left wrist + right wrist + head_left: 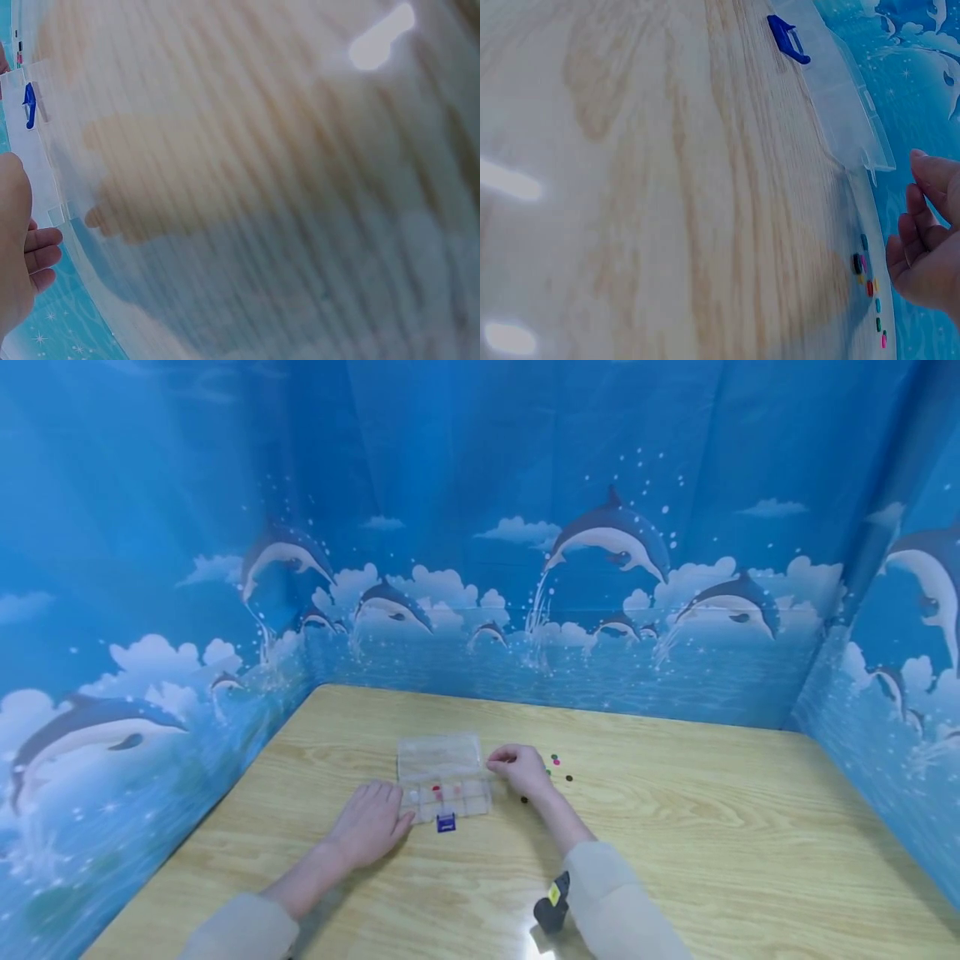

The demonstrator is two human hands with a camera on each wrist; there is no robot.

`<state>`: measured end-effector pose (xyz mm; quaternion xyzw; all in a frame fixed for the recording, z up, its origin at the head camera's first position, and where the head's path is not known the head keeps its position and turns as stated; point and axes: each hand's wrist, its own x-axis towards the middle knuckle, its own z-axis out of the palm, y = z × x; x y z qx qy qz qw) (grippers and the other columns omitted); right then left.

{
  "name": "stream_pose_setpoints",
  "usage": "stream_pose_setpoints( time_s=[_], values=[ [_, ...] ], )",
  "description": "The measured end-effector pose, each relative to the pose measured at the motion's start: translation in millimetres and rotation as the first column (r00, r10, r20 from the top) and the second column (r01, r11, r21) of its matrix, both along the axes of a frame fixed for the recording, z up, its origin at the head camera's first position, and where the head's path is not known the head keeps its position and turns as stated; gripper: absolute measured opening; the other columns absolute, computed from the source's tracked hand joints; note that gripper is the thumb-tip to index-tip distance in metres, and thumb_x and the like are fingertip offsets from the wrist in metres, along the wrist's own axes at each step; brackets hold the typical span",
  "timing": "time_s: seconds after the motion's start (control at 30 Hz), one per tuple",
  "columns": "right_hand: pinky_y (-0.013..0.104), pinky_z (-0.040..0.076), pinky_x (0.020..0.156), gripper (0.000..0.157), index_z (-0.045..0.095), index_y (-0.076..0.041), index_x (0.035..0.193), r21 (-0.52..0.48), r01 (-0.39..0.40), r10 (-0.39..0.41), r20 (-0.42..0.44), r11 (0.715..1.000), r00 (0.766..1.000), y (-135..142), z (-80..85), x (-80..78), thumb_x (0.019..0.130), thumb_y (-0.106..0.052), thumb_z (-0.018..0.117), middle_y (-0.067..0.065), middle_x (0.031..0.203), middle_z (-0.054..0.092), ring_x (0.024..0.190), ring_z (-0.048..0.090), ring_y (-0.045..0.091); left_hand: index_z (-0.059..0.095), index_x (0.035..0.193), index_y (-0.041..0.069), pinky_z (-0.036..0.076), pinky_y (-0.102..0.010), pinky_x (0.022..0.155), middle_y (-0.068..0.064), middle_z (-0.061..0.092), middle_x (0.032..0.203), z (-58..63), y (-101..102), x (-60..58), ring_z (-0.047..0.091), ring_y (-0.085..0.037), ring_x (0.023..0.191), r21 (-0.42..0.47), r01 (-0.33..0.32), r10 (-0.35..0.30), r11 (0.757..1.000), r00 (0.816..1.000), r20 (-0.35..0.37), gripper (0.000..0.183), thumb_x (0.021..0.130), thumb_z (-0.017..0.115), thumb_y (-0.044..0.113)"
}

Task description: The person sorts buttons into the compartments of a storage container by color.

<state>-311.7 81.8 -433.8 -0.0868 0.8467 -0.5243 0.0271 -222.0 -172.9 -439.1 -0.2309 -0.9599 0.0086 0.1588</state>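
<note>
A clear plastic compartment box (471, 806) lies on the table with its clear lid (438, 757) folded back. A blue latch (446, 822) sits on its near edge. Inside are a red disc (437, 788) and some paler pieces. My left hand (369, 822) rests against the box's left end, fingers extended. Just off the box's right end, my right hand (521, 768) has its thumb and forefinger brought together; I cannot tell whether a piece is between them. Small coloured discs (869, 288) lie beneath and beside the right hand.
Several discs are scattered right of the box, including a black one (569, 778) and a dark one (524, 799) nearer the front. A black device with a yellow label (552, 906) is at the right sleeve. Dolphin-print sheeting (480, 543) surrounds the wooden table (712, 843).
</note>
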Motion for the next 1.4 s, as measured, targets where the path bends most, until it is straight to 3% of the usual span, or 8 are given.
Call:
stream_pose_setpoints(
  time_s=[0.13, 0.37, 0.8, 1.1, 1.4],
  values=[
    [0.027, 0.046, 0.062, 0.012, 0.068, -0.001, 0.092, -0.020, 0.010, -0.011, -0.011, 1.000, 1.000, 10.5, -1.7, 0.3, 0.084, -0.010, 0.066, 0.004, 0.083, 0.063, 0.073, 0.054, 0.016, 0.053, 0.092, -0.001, 0.043, -0.043, 0.083, -0.013, 0.055, 0.088, -0.2, 0.5, 0.2, 0.053, -0.029, 0.088, 0.002, 0.000, 0.000, 1.000, 1.000, -0.001, 0.032, 0.091, 0.055, 0.032],
    [0.025, 0.046, 0.056, 0.012, 0.068, -0.002, 0.092, 0.048, 0.023, -0.023, -0.003, 0.999, 1.000, 26.8, -2.1, 0.2, 0.084, -0.011, 0.067, 0.004, 0.083, 0.062, 0.066, 0.054, 0.015, 0.053, 0.094, -0.001, 0.043, -0.043, 0.085, -0.013, 0.055, 0.089, 0.6, 1.0, 0.5, 0.053, -0.030, 0.090, -0.002, -0.008, 0.008, 1.000, 1.000, 0.021, 0.034, 0.092, 0.053, 0.033],
    [0.026, 0.045, 0.059, 0.009, 0.069, -0.003, 0.088, 0.142, 0.031, -0.029, -0.013, 0.989, 0.999, 42.8, -4.7, 3.4, 0.082, -0.010, 0.068, 0.002, 0.078, 0.063, 0.069, 0.054, 0.015, 0.053, 0.096, -0.002, 0.043, -0.043, 0.085, -0.014, 0.056, 0.090, 0.1, 0.4, 1.5, 0.053, -0.030, 0.090, -0.008, 0.005, -0.005, 1.000, 1.000, -0.001, 0.034, 0.091, 0.054, 0.031],
    [0.030, 0.046, 0.068, 0.007, 0.069, -0.003, 0.085, 0.171, 0.020, -0.017, -0.017, 0.985, 1.000, 48.3, -5.1, 5.7, 0.081, -0.009, 0.068, 0.002, 0.080, 0.064, 0.076, 0.055, 0.017, 0.053, 0.097, -0.002, 0.043, -0.043, 0.085, -0.015, 0.056, 0.091, 2.1, 0.6, 0.9, 0.053, -0.030, 0.091, -0.009, -0.009, 0.009, 1.000, 1.000, 0.016, 0.035, 0.091, 0.053, 0.032],
    [0.029, 0.046, 0.065, 0.007, 0.069, -0.003, 0.087, 0.165, 0.039, -0.040, 0.006, 0.986, 0.999, 55.0, -6.6, 4.8, 0.082, -0.007, 0.067, 0.002, 0.081, 0.064, 0.074, 0.055, 0.016, 0.053, 0.096, -0.002, 0.043, -0.043, 0.086, -0.014, 0.055, 0.090, 1.0, 0.1, 1.4, 0.053, -0.030, 0.090, -0.012, -0.001, 0.001, 1.000, 1.000, 0.011, 0.034, 0.092, 0.052, 0.032]
  ],
)
